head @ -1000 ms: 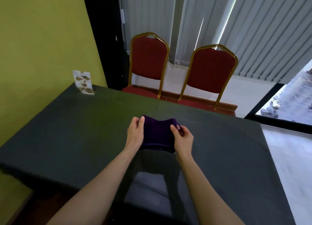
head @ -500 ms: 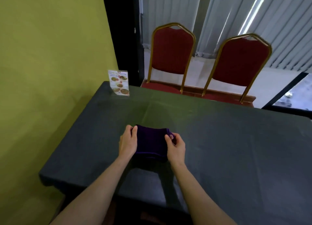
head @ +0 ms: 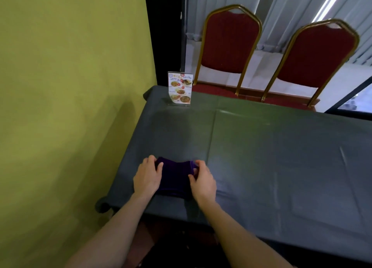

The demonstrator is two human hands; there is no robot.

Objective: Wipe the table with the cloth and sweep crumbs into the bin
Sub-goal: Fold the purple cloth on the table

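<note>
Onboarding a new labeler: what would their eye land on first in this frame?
Probably the purple cloth near the table's left end, gripped by the left hand and the right hand at its two sides. Next, the yellow-green wall filling the left, and two red chairs with gold frames behind the table. A small menu card stands upright at the far left corner.

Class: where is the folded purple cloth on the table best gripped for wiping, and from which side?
Probably the two short ends, from above. The cloth lies flat and folded on the table; left hand and right hand already grip there.
</note>
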